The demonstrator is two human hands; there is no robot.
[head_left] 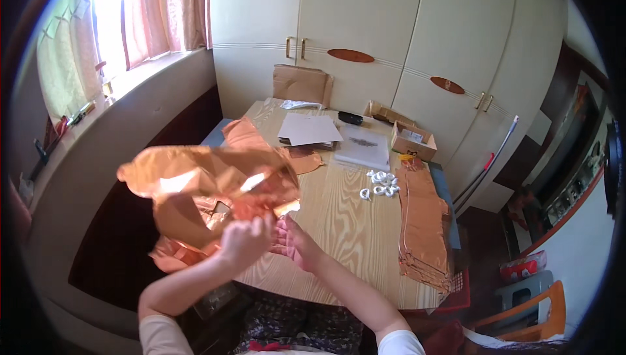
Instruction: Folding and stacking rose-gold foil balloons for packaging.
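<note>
A large, crumpled copper-coloured foil balloon (189, 192), limp and shiny, spreads over the left part of the table and past its edge. My left hand (246, 243) is closed on its gathered near end, where motion smears the foil. Close beside it, my right hand (297, 244) has its fingers stretched out and apart near the foil's bright edge. Whether those fingertips touch the foil is hard to see. Flat along the table's right side lies more folded copper-coloured foil (420, 218).
On the wood-grain table (352, 250) are several white ring-shaped rolls (383, 185), a stack of sheets (310, 129), a clear plastic packet (363, 148), a black tray-like object (350, 118) and an open cardboard box (414, 141). Cabinets (358, 15) stand behind; an orange chair (535, 316) is at right.
</note>
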